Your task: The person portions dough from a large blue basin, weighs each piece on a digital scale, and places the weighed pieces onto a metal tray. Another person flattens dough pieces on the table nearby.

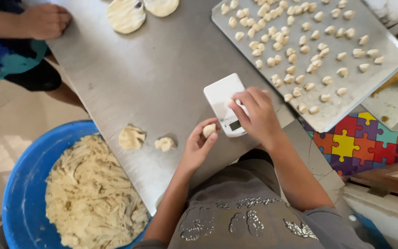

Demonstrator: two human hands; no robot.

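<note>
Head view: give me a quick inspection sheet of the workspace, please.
Surface: steel table, bare in the middle.
Job's things: small dough piece in left hand; white scale under right hand.
Clutter: two dough lumps, flat dough rounds, tray of small pieces, blue tub of dough.
Grippers: both hands bare.
Cables: nothing seen.
Surroundings: another person's hand at the table edge; puzzle-pattern mat.

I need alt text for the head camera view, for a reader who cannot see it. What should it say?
Seen from above, a person's left hand holds a small dough piece while the right hand rests on a white kitchen scale on a steel table. A tray of small dough pieces lies beyond; a blue tub of dough stands at the left.
</note>
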